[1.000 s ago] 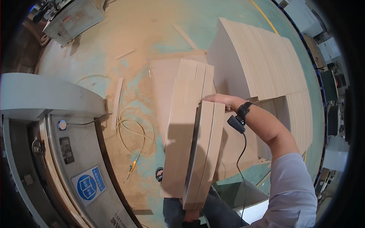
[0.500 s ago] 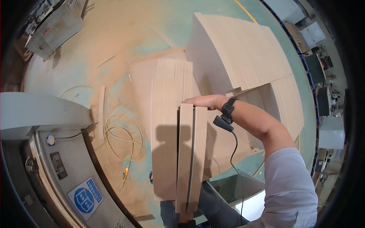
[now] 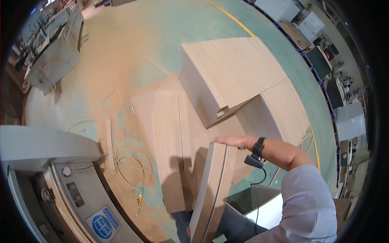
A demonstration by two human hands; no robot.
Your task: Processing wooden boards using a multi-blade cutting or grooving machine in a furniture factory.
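Note:
My right hand (image 3: 233, 141) is wrapped over the far end of two long, narrow wood-coloured boards (image 3: 221, 178), held side by side with a thin dark gap between them. They tilt toward my body, right of a flat stack of similar boards (image 3: 167, 141) and apart from it. At their near end only a sliver of my left hand (image 3: 188, 232) shows against the left side; most of its fingers are hidden behind the boards. A black strap with a small device (image 3: 255, 156) and a cable is on my right wrist.
Large stacks of pale panels (image 3: 235, 69) stand on a base sheet (image 3: 142, 101) ahead. A grey machine (image 3: 81, 178) fills the lower left. Beside it a yellow hose (image 3: 133, 164) lies coiled on the dusty floor. An open-topped bin (image 3: 263, 206) stands near my right leg.
The two boards have moved right, away from the flat stack, and now lean more, with my right hand still on their far end. The view has shifted, showing more floor beyond.

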